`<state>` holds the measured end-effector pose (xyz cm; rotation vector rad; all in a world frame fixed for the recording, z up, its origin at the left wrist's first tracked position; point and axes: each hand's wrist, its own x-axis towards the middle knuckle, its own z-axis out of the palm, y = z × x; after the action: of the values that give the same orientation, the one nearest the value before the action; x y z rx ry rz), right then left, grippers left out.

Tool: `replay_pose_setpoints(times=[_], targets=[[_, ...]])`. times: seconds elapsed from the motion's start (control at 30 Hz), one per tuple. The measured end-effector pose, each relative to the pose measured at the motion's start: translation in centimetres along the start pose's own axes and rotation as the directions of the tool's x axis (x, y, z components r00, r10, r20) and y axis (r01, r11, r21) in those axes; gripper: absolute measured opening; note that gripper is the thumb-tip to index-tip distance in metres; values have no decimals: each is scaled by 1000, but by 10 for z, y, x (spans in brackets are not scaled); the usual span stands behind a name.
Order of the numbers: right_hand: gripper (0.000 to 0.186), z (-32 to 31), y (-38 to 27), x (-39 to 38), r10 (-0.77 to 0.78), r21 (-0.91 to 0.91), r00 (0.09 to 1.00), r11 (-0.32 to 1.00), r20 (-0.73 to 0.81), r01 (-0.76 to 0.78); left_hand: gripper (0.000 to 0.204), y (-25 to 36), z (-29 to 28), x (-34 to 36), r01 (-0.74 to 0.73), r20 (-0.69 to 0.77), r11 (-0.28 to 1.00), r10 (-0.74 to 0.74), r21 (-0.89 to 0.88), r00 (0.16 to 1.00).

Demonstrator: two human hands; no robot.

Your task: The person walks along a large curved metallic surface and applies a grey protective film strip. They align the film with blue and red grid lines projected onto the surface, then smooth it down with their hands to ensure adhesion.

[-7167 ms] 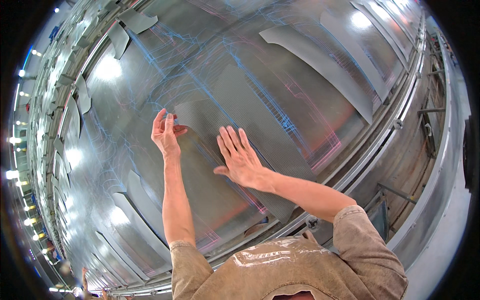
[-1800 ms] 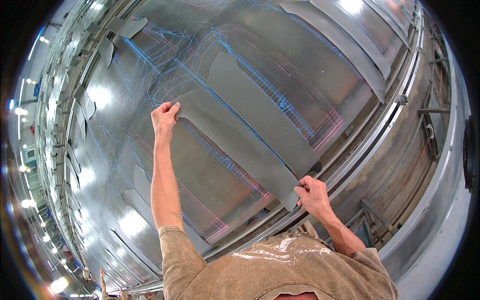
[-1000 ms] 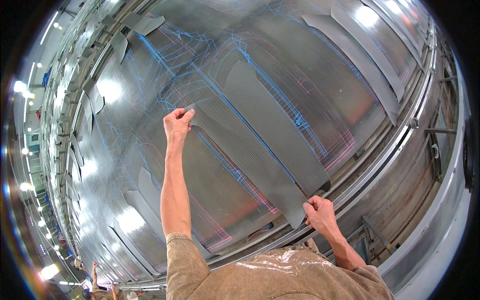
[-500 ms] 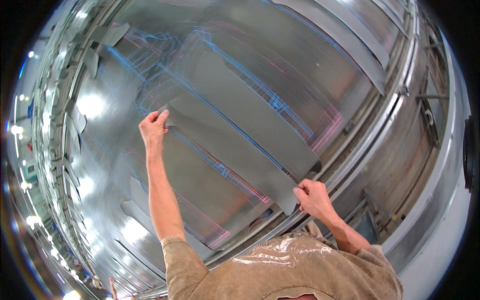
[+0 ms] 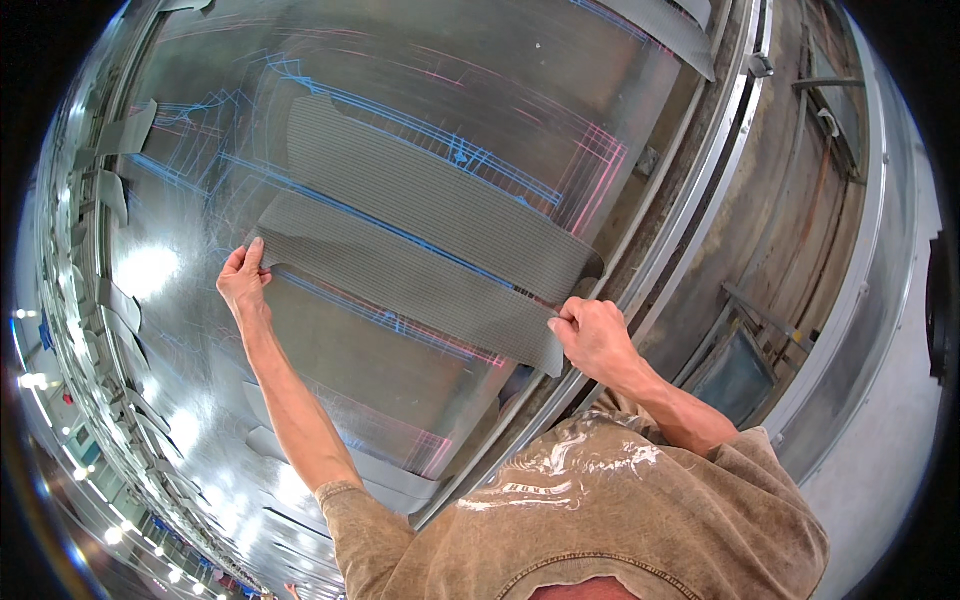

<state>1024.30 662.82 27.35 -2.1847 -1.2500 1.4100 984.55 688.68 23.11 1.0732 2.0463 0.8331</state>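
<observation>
A long grey finely striped fabric panel (image 5: 410, 285) stretches between my hands over the shiny table (image 5: 345, 345). My left hand (image 5: 245, 285) pinches its far left corner between thumb and fingers. At the other end, my right hand (image 5: 598, 342) is closed on the edge near the table rail. A second grey striped panel (image 5: 420, 190) lies flat just beyond, with a narrow strip of blue line (image 5: 390, 228) visible between the two. Whether the held panel touches the table along its whole length I cannot tell.
Blue and pink guide lines (image 5: 600, 160) mark the table. More grey pieces (image 5: 655, 30) lie farther along it, and several hang at the left edge (image 5: 115, 200). A metal rail (image 5: 690, 220) borders the right side, with a trough-like frame (image 5: 735, 370) beyond.
The whole view has shifted, so table and hands appear farther left and higher. Both hands keep their grip on the same panel, which still lies alongside the blue line.
</observation>
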Motion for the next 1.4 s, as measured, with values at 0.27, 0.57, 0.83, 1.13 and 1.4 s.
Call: replay_pose_setpoints(times=[0.27,0.57,0.83,1.13,1.4], targets=[[19,5,1,2,-7,-12,999,1000,-36,6,45,3,1,-1,0,-26,1000,0,10,1000],[19,4,2,2,15,-57,999,998,-30,-17,44,2,4,-3,17,-32,999,-16,33,999],[19,5,-4,4,37,-86,999,996,-24,-39,46,1,1,-4,-23,-28,1000,23,7,999],[22,8,-1,3,115,-8,993,993,7,-115,41,5,3,-9,-13,-3,998,13,-61,1000],[22,8,6,4,75,-6,997,997,-6,-75,38,6,4,-13,-15,-16,997,14,-77,1000]])
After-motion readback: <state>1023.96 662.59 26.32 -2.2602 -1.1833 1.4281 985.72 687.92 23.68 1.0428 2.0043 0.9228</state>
